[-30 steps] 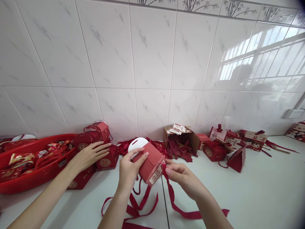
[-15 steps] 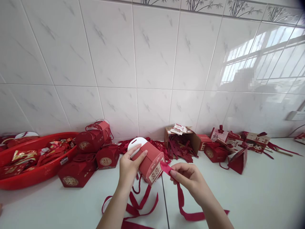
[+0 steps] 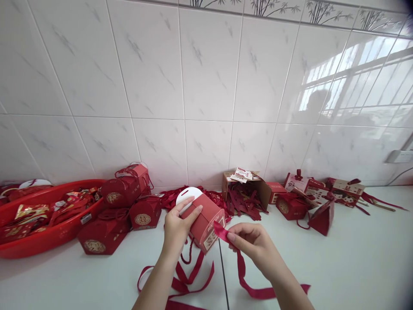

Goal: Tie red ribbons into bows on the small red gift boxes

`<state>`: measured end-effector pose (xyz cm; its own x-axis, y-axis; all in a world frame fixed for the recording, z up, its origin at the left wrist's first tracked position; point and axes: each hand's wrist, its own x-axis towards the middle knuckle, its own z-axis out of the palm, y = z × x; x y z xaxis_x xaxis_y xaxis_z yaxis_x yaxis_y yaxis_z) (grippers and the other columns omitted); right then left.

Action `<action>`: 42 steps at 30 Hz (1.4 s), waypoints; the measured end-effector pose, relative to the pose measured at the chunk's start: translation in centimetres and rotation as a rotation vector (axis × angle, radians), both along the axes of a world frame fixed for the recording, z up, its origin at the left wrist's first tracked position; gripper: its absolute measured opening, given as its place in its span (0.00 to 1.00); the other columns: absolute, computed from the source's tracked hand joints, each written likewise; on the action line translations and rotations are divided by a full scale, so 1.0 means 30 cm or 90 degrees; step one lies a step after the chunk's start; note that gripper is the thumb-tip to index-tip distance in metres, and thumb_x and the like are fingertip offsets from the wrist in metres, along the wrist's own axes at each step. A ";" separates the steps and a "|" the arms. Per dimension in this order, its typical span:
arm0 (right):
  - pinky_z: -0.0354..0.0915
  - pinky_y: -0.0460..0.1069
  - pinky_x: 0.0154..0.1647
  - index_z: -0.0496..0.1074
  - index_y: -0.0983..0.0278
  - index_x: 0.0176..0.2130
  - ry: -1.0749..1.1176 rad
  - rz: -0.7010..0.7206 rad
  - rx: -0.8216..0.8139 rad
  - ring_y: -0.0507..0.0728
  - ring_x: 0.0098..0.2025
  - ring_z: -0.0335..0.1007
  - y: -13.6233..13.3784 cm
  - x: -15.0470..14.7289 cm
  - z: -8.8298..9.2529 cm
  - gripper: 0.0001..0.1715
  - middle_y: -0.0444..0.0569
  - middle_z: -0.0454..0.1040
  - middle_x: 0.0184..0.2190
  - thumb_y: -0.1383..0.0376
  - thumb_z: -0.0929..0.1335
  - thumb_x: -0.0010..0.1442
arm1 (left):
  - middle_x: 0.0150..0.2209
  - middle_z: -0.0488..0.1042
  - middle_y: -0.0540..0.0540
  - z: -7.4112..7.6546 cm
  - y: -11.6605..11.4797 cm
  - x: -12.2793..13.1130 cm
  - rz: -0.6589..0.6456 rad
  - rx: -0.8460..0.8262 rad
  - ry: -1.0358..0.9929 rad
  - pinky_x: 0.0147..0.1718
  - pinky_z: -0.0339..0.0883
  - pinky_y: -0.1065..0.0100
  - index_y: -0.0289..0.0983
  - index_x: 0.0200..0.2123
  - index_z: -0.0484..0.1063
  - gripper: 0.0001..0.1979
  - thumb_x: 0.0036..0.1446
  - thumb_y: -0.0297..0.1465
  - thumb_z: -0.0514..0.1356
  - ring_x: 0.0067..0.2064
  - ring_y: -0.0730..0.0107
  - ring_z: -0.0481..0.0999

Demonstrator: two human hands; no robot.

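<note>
Ribbon [image 3: 241,269] has edged further over the box [image 3: 208,214], right hand [image 3: 253,246] pinching it, left hand [image 3: 178,227] clamping the box; apparent ribbon-fitting next needs steady aim

From my remote post I see a white tiled wall [image 3: 155,64] with grey veining and a bamboo-patterned border [image 3: 274,9], a bright barred window [image 3: 364,82] mirrored in its glossy right side, a white wall fixture [image 3: 399,156], and a pale tabletop [image 3: 364,254] split by a dark seam [image 3: 223,275].

A red, white-flapped box [image 3: 209,211] is tilted — 1 crimson ribbon [image 3: 241,271] curls beside its printed end.
</note>
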<state>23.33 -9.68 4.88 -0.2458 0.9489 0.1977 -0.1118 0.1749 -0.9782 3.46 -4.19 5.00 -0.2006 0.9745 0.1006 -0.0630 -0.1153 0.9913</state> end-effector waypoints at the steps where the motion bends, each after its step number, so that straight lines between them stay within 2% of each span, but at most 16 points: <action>1: 0.62 0.44 0.30 0.77 0.65 0.30 -0.001 -0.002 0.000 0.49 0.27 0.65 0.000 0.000 0.000 0.16 0.45 0.73 0.23 0.54 0.72 0.55 | 0.44 0.80 0.40 0.000 0.000 0.000 -0.001 0.000 -0.002 0.38 0.76 0.60 0.39 0.51 0.73 0.31 0.42 0.41 0.71 0.39 0.56 0.81; 10: 0.63 0.44 0.30 0.78 0.64 0.30 -0.014 -0.003 0.010 0.50 0.28 0.66 -0.010 0.003 0.002 0.15 0.46 0.74 0.24 0.54 0.72 0.55 | 0.45 0.79 0.40 -0.003 0.002 -0.003 -0.004 0.002 -0.004 0.39 0.76 0.61 0.39 0.50 0.73 0.30 0.42 0.41 0.71 0.42 0.55 0.80; 18: 0.61 0.45 0.29 0.78 0.65 0.30 -0.035 -0.017 -0.007 0.50 0.27 0.65 0.016 0.005 -0.012 0.17 0.46 0.73 0.23 0.53 0.72 0.55 | 0.45 0.79 0.40 -0.002 0.001 -0.003 -0.016 0.003 -0.008 0.40 0.76 0.60 0.39 0.51 0.73 0.31 0.43 0.41 0.71 0.42 0.54 0.80; 29: 0.59 0.46 0.28 0.77 0.66 0.29 -0.066 -0.055 -0.038 0.51 0.26 0.63 0.012 0.014 0.002 0.20 0.46 0.72 0.22 0.51 0.72 0.54 | 0.43 0.80 0.40 0.008 -0.002 -0.004 0.008 0.016 0.025 0.42 0.74 0.59 0.37 0.50 0.74 0.31 0.42 0.41 0.71 0.39 0.56 0.81; 37: 0.61 0.45 0.29 0.77 0.66 0.30 -0.053 -0.045 -0.036 0.51 0.26 0.65 0.013 0.011 0.004 0.20 0.46 0.73 0.22 0.51 0.72 0.54 | 0.49 0.77 0.40 0.006 -0.003 0.001 0.012 0.026 0.061 0.47 0.72 0.58 0.38 0.49 0.75 0.29 0.43 0.42 0.70 0.45 0.54 0.79; 42: 0.61 0.45 0.28 0.77 0.66 0.29 -0.059 -0.042 -0.027 0.51 0.25 0.66 0.012 0.007 -0.007 0.19 0.46 0.73 0.22 0.51 0.72 0.53 | 0.48 0.78 0.40 0.015 -0.013 0.012 0.025 0.048 0.101 0.49 0.70 0.58 0.37 0.48 0.75 0.27 0.45 0.41 0.70 0.46 0.54 0.79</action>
<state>23.55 -9.32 4.67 -0.1985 0.9706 0.1358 -0.0098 0.1366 -0.9906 3.81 -4.60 5.44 -0.2137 0.9548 0.2068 0.1000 -0.1891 0.9768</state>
